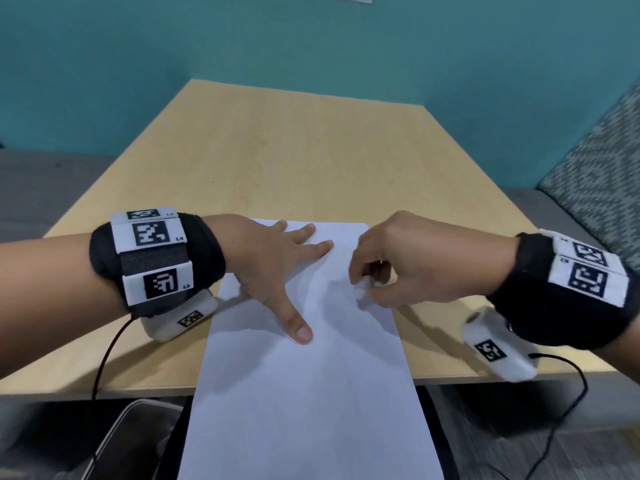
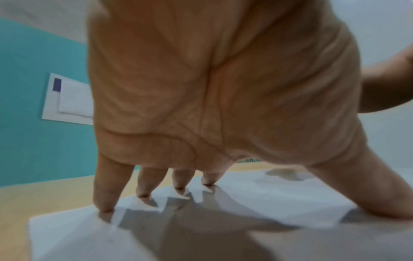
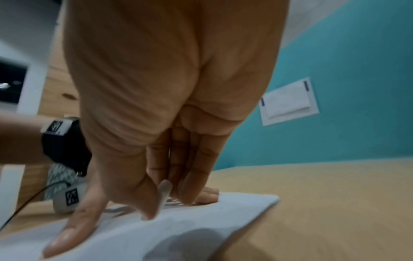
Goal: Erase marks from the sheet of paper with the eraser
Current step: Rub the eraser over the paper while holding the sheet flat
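A white sheet of paper (image 1: pixel 311 393) lies on the light wooden table (image 1: pixel 294 150), its near end hanging over the front edge. My left hand (image 1: pixel 277 271) is spread flat on the sheet's upper left, fingertips (image 2: pixel 143 193) and thumb pressing it down. My right hand (image 1: pixel 363 280) pinches a small white eraser (image 1: pixel 361 292) between thumb and fingers, its tip on the paper near the right edge. In the right wrist view the eraser (image 3: pixel 165 190) pokes out between the thumb and fingers over the paper (image 3: pixel 201 211). Faint grey strokes show under it; blur hides their detail.
A patterned cushion (image 1: pixel 602 161) and grey bench seats flank the table. A dark, glossy flat object (image 1: pixel 131 438) sits below the table's front edge at the left. Black cables (image 1: pixel 104 358) hang from both wrist units. A white notice (image 2: pixel 67 100) is stuck on the teal wall.
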Demonstrator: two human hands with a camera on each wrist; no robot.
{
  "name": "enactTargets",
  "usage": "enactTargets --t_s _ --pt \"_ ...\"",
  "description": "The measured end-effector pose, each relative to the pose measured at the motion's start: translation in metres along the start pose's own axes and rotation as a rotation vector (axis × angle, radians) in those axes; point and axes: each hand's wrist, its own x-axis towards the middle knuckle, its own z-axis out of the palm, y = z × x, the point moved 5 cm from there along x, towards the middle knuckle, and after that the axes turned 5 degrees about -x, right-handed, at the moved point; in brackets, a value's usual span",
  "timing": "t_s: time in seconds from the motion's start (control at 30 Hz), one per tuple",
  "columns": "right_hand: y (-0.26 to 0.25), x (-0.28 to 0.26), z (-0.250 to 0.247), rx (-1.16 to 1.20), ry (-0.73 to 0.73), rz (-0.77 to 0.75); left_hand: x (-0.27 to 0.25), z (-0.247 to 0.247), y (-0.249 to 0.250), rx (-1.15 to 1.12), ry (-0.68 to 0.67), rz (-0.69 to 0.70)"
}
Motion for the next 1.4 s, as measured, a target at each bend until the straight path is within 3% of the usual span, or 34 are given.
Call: enactTargets --t_s 0.13,0.37,0.53,0.67,0.83,0.93,1.27,1.4 --pt "0.001 -0.009 0.017 0.053 0.027 0.041 0.002 -0.004 0.006 -0.003 -0.020 0.047" --pt "0.007 -0.012 0.022 0.122 0.041 0.135 0.008 0.007 0.017 -0.051 0.081 0.088" --pt "-0.001 0.006 0.020 0.076 0.110 0.153 0.006 0.003 0.021 -0.055 0.064 0.080" --pt "-0.012 0.003 0.026 0.023 0.071 0.110 0.005 0.001 0.022 -0.030 0.060 0.058" --pt "-0.001 0.000 0.019 -0.055 0.088 0.215 0.001 0.000 0.024 -0.021 0.056 0.027" --pt "-0.018 -0.002 0.026 -0.057 0.074 0.166 0.000 -0.001 0.025 -0.010 0.072 0.032" --pt "-0.012 -0.029 0.025 0.017 0.029 0.263 -0.007 0.000 0.014 0.077 0.311 -0.037" --pt "0.005 -0.019 0.015 0.057 -0.007 0.331 -0.003 0.008 0.012 -0.017 0.202 -0.032"
